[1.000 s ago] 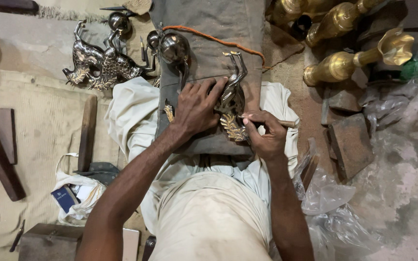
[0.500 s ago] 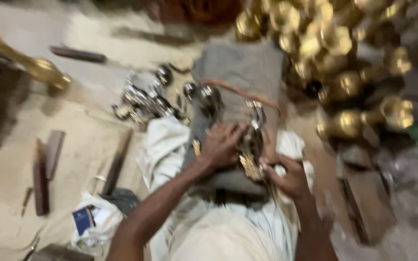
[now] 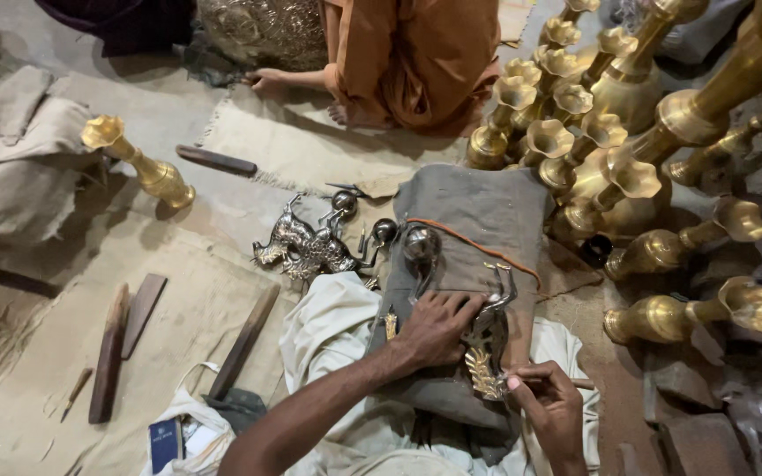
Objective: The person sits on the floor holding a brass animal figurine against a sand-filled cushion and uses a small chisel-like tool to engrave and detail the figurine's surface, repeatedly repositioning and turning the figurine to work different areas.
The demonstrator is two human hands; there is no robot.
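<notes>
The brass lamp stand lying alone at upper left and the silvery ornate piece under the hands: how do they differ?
The brass lamp stand is golden, smooth and turned; the silvery ornate piece is grey, flat and fretted. The stand lies untouched on sacking; the piece rests on grey cloth under the left hand. Both are metal.

Glossy brass lamp stands; dull metal casting; rough grey cloth; matt wooden sticks.

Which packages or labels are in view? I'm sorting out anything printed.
Small box: bottom left, in the mouth of a white bag beside the person's left arm; flat, rectangular, dark blue with a pale mark.
No signs or screens in view.
</notes>
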